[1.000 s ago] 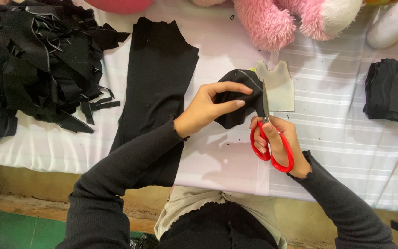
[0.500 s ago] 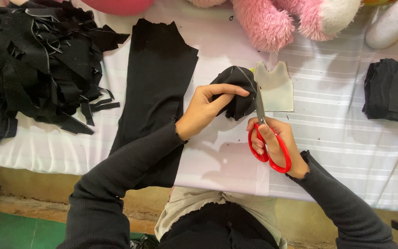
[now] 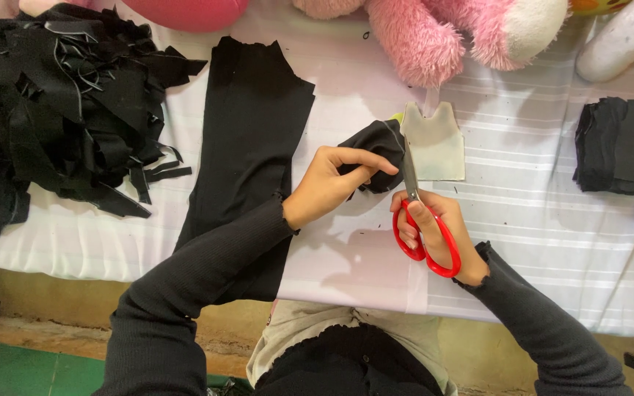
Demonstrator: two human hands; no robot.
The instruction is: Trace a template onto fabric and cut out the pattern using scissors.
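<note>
White striped cloth [image 3: 552,220] covers our table, and we sit close against its near edge. Our right hand [image 3: 438,231] is closed through the red handles of the scissors [image 3: 418,220], blades pointing away from us and set into the edge of a small black piece [image 3: 376,150]; whether the blades are shut or slightly parted we cannot tell, since the fabric hides their tips. Our left hand [image 3: 328,183] pinches that same piece, thumb on top and fingers curled beneath, holding it bunched just above the cloth. Touching it on the right lies a pale pattern [image 3: 436,143], shaped like a little vest. Left of our forearm a long black panel [image 3: 247,147] runs away from us; beyond that sits a scrap heap [image 3: 60,110], and well off to the right a neat black stack [image 3: 621,147]. Pink plush toys [image 3: 464,33] crowd the far edge. We judge the main risk to be our left fingertips, which sit very near the blades: a bunched, dark piece hides its own folds, so a cut could catch a second layer or nick a finger. Black on black also makes the cutting line hard to follow, so the shape may wander from the pattern.
</note>
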